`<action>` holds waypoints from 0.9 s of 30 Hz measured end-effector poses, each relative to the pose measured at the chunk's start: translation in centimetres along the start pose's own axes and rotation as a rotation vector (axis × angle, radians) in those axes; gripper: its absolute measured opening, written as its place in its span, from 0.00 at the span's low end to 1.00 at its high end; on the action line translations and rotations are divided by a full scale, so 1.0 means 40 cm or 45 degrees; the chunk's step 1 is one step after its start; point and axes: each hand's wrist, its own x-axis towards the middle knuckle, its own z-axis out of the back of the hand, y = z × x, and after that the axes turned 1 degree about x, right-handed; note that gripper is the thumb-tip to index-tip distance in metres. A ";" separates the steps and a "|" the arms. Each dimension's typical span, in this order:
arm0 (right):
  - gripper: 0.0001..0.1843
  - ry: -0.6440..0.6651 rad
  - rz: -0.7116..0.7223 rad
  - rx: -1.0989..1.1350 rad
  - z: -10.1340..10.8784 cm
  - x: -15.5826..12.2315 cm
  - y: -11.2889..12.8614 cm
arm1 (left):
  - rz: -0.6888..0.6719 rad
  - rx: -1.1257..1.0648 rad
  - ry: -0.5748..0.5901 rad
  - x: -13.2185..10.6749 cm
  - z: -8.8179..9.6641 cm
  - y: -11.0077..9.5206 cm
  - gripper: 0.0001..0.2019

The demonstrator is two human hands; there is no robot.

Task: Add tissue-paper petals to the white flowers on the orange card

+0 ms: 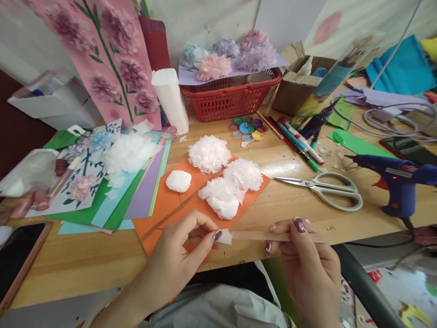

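Head view, and the action sits low in the frame, just right of centre. The left hand [191, 241] has thumb and forefinger pinched together, no gap to speak of, on one end of a small white scrap [226, 237]. Over on the lower right, the right hand [303, 255] has its fingers closed around a pale stick [257, 236], thumb on top, thin end pointing left. That end meets the scrap's right edge, or looks to; whether it overlaps, I can't tell.

How do they handle? The scrap looks like tissue: next to no weight, limp, easy to crease or tear. A light pinch by one edge suits it, just as here, leaving the rest free. The stick seems light and fairly stiff, probably wood, not very slippery; best held well back from the tip, and this grip is.

Mid-frame, the orange sheet [170, 196] carries three ruffled white puffs [209, 154] and, to their left, a smooth white pad [178, 181]. Those puffs look soft and crushable, so cup them from underneath. Right of centre lie the scissors [312, 183], blades pointing left; at the right edge stands the glue gun [392, 171], a red light showing.
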 end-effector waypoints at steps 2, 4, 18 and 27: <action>0.23 -0.022 -0.003 -0.003 0.001 0.002 0.001 | 0.011 -0.037 -0.037 0.001 -0.002 0.002 0.02; 0.20 -0.068 -0.028 0.032 0.005 0.005 0.001 | -0.004 -0.048 -0.076 -0.001 -0.002 0.004 0.02; 0.20 -0.078 -0.034 0.075 -0.009 0.007 0.007 | 0.076 -0.168 -0.024 0.005 -0.011 0.012 0.20; 0.19 -0.033 -0.085 0.075 0.013 0.011 0.003 | 0.139 -0.288 0.056 0.012 -0.019 0.000 0.20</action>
